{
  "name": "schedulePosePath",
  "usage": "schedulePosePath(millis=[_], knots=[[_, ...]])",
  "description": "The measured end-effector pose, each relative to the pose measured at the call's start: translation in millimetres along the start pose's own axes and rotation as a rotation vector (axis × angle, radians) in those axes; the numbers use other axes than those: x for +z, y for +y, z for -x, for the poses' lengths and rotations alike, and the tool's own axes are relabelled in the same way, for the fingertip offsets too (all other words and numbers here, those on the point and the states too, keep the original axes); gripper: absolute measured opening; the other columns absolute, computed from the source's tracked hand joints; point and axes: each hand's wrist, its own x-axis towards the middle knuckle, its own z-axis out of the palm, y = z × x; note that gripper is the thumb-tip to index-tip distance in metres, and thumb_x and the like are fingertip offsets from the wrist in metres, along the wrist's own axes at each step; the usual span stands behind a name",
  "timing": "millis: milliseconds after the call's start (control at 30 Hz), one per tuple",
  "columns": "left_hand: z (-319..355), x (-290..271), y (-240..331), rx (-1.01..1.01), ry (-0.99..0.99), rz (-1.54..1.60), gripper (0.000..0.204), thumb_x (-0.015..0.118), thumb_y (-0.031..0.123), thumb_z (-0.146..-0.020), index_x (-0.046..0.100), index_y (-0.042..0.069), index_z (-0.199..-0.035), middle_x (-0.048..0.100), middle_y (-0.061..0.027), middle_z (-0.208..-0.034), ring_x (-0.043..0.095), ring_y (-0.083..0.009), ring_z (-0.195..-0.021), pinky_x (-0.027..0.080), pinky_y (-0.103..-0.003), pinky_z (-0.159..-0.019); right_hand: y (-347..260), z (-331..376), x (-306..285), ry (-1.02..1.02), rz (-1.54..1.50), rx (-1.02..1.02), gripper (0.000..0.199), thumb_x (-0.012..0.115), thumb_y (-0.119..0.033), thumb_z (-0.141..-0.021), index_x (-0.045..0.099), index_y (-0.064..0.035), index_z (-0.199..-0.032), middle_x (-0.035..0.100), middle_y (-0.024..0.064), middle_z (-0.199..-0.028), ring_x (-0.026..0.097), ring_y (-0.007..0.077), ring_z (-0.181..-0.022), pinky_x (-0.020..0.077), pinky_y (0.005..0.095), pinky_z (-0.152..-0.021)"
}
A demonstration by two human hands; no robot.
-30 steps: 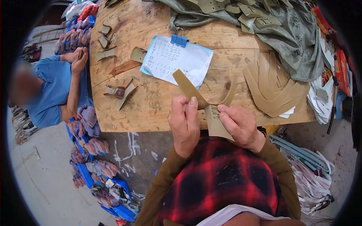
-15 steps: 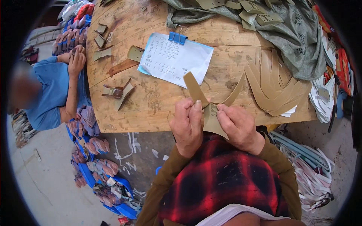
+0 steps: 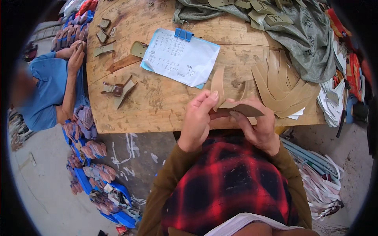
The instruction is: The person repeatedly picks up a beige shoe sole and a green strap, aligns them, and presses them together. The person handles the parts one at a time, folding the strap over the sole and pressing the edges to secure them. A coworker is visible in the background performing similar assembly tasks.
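Just above the near table edge, my left hand (image 3: 198,120) pinches a tan curved strip (image 3: 217,84), whose one end stands up past my fingertips. My right hand (image 3: 260,128) is closed on a wider tan piece (image 3: 243,109) that looks like a cut shoe-upper part, tilted with its underside toward me. Strip and piece meet between my two hands; their exact join is hidden by my fingers. Right of them lies a fanned pile of similar tan curved strips (image 3: 281,104) on the wooden table (image 3: 165,112).
Beyond my hands lies a written sheet (image 3: 183,59) under a blue binder clip (image 3: 183,34). Small tan and brown strap pieces (image 3: 125,91) lie at left. Grey-green cloth (image 3: 311,47) bearing more tan pieces covers the far right. A person in blue (image 3: 51,88) sits left.
The wide piece has swung up from hanging below my hands to lying across, showing its underside. My right fingers have shifted round it. The upright strip end now leans less left.
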Motion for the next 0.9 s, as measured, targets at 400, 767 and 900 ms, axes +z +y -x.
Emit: schedulePosePath(millis=[400,767,900], knots=[[-9.1,14.0,-18.5,-0.141,-0.035,0.141,0.035,0.039,0.03,-0.105,0.054,0.003,-0.121,0.066,-0.0129,-0.113,0.068,-0.0216,-0.096,0.057,-0.04,-0.087,-3.2,31.7,-4.6,0.175,-0.201,0.327,0.021,0.064,0.003,-0.086,0.061,0.0035,-0.107,0.066,0.0121,-0.093,0.065,0.0219,-0.084,0.0507,0.0312,-0.074],[8.0,15.3,-26.0,-0.241,-0.229,0.335,0.037,0.048,0.032,-0.103,0.052,0.006,-0.129,0.062,-0.0073,-0.121,0.061,-0.0175,-0.107,0.053,-0.033,-0.085,-5.7,39.9,-11.5,0.285,-0.27,0.411,0.019,0.066,0.001,-0.087,0.062,0.0031,-0.105,0.066,0.011,-0.098,0.065,0.0201,-0.089,0.0508,0.0312,-0.079],[4.6,9.2,-25.0,-0.265,-0.278,0.287,0.024,0.052,0.028,-0.102,0.058,0.007,-0.113,0.066,-0.0038,-0.105,0.065,-0.0139,-0.094,0.052,-0.026,-0.067,-2.8,39.4,-16.9,0.188,-0.312,0.156,0.027,0.066,-0.003,-0.09,0.057,0.0008,-0.115,0.066,0.01,-0.102,0.066,0.0213,-0.089,0.0513,0.0317,-0.076]])
